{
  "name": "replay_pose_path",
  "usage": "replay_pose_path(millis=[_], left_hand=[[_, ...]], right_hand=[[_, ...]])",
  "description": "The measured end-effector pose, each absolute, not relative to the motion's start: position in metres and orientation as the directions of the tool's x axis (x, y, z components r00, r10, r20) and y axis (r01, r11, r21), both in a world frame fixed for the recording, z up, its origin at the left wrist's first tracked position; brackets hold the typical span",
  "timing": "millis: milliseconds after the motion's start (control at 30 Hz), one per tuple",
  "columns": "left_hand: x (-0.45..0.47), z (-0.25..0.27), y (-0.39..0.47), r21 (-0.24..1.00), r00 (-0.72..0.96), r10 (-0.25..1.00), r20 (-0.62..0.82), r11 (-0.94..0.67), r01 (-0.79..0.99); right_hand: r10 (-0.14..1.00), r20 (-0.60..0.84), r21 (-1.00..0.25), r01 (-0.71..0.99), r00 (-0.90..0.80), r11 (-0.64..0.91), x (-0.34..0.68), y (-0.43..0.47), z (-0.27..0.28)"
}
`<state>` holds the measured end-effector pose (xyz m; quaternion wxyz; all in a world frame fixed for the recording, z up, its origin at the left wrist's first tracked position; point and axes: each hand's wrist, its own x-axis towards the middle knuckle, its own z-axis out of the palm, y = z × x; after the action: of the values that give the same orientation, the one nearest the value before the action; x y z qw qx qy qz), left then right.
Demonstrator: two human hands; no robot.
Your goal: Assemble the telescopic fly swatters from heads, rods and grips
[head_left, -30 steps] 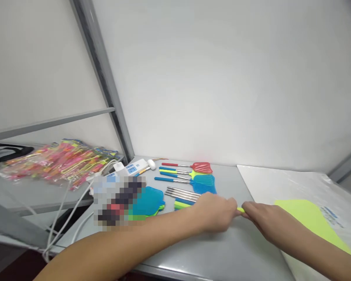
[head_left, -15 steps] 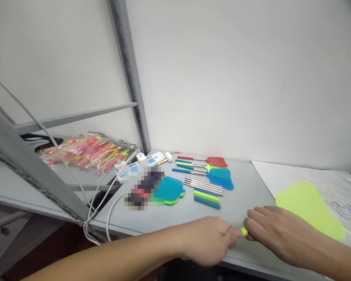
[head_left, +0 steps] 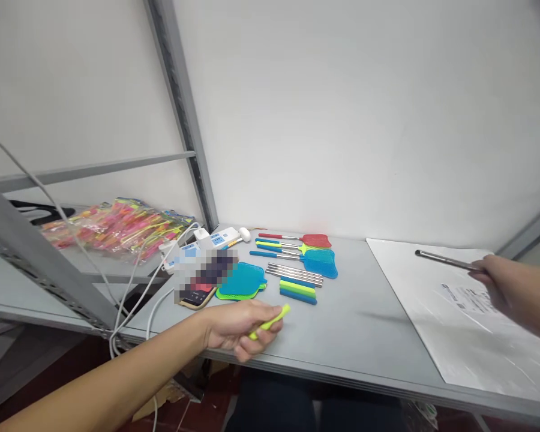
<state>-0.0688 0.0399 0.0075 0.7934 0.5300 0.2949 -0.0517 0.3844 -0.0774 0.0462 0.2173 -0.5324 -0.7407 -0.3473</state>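
Observation:
My left hand is closed around a yellow-green handle sleeve above the front of the table. Well apart from it at the right, my right hand grips a metal rod, whose open end points left. Whatever is on the rod's other end lies hidden or out of view. Beyond my left hand lie blue and yellow-green swatter heads in a stack, thin steel rods side by side, and several yellow-green and blue sleeves. Farther back rest assembled fly swatters in red, yellow-green and blue.
A phone, partly blurred, and a power strip with white cables are at the table's left. Past the metal shelf post lie colourful plastic-wrapped packs. A white plastic-covered sheet covers the right side.
My hands, together before, are now far apart. The rod has come out of the sleeve. My left hand moved left with the sleeve, my right hand up and right; the yellow-green swatter head left view.

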Motion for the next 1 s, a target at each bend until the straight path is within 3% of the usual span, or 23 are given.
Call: replay_pose_path(millis=[67,133,233,333,400,500,600,733,867,1000], left_hand=[[-0.057,-0.004,0.040,0.924,0.836,0.425,-0.346,0.307,0.226],[-0.040,-0.008,0.036,0.987,0.806,0.569,-0.163,0.098,0.131],[-0.018,-0.012,0.030,0.971,0.723,0.687,0.068,-0.211,0.109],[-0.011,-0.021,0.027,0.959,0.601,0.792,0.110,-0.243,0.145],[-0.013,-0.029,0.026,0.928,0.545,0.834,0.085,-0.265,0.261],[-0.019,-0.043,0.026,0.774,0.564,0.817,0.124,-0.435,0.460],[-0.025,-0.053,0.031,0.530,0.627,0.729,0.272,-0.658,0.535],[-0.027,-0.057,0.039,0.284,0.634,0.664,0.397,-0.745,0.603],[-0.024,-0.057,0.045,0.167,0.649,0.644,0.406,-0.750,0.640],[-0.020,-0.058,0.046,0.166,0.633,0.657,0.410,-0.736,0.656]], right_hand=[[0.715,0.577,0.386,0.903,-0.395,0.188,0.381,-0.078,0.034],[0.713,0.490,0.441,0.848,-0.501,0.293,0.359,-0.073,0.019],[0.656,0.479,0.425,0.808,-0.583,0.408,0.330,-0.059,-0.002],[0.622,0.506,0.375,0.802,-0.597,0.464,0.321,-0.041,-0.016],[0.600,0.501,0.345,0.780,-0.623,0.521,0.320,-0.029,-0.023],[0.574,0.480,0.293,0.738,-0.663,0.608,0.316,-0.016,-0.034],[0.574,0.458,0.240,0.716,-0.679,0.656,0.306,-0.006,-0.043],[0.565,0.437,0.227,0.694,-0.699,0.683,0.295,0.000,-0.053],[0.526,0.445,0.243,0.663,-0.724,0.708,0.295,0.002,-0.059],[0.462,0.496,0.249,0.630,-0.735,0.735,0.302,0.000,-0.063]])
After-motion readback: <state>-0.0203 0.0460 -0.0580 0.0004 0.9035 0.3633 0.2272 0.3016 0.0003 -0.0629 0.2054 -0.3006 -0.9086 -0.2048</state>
